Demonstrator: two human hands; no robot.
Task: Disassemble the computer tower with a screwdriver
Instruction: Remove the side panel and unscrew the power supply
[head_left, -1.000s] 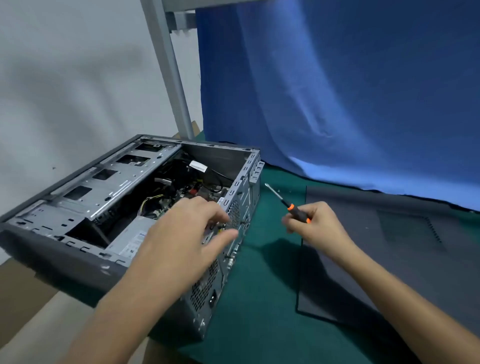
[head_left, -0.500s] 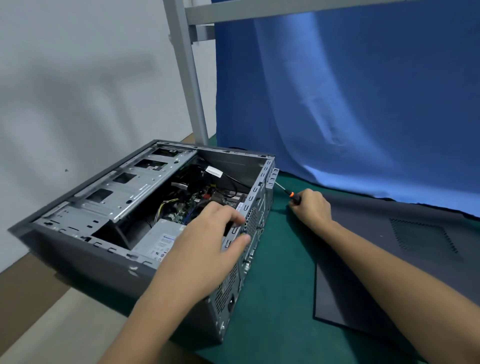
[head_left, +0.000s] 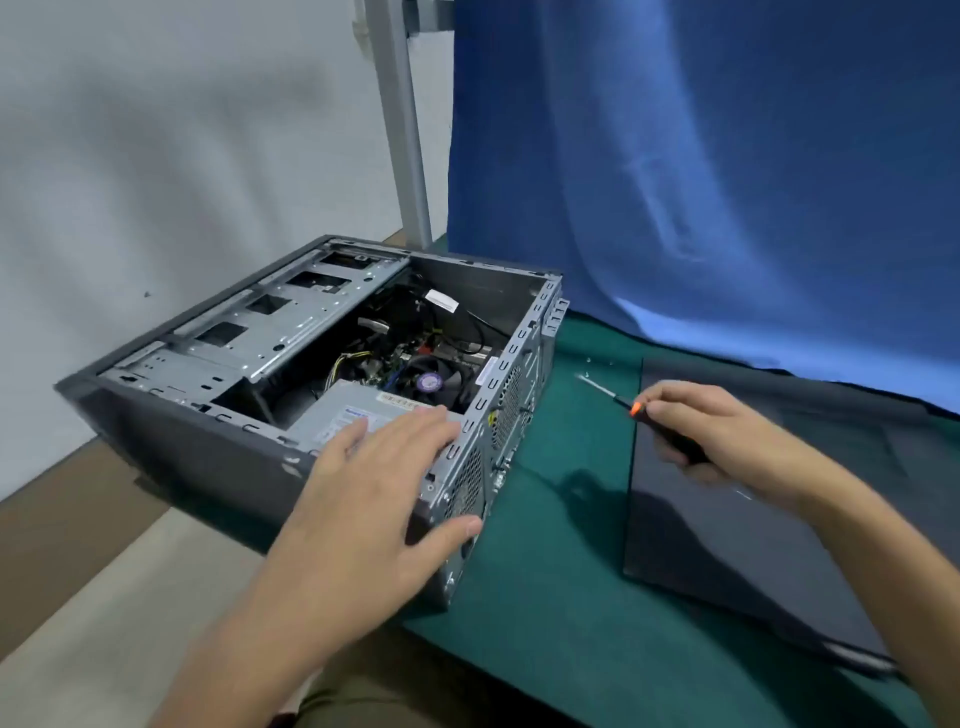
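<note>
A: Which step is the person on?

B: The computer tower (head_left: 249, 415) lies on its side at the left edge of the green mat (head_left: 545, 597). It is open on top, and its side panel (head_left: 779, 545) lies flat to the right. The cover looks done, so the inner parts likely come next, perhaps the power supply (head_left: 353, 415).

A: What does the next move need?

B: Probably finding a screw on the tower's back wall, steadying the case and bringing the tip to it.

A: And the hands?

B: The left hand (head_left: 374, 488) lies spread over the tower's near corner, fingers straight and thumb by the back wall, gripping nothing. The right hand (head_left: 727, 441) hovers over the panel's edge, fingers curled round the handle of the screwdriver (head_left: 623, 402). Its tip points left, apart from the tower.
</note>
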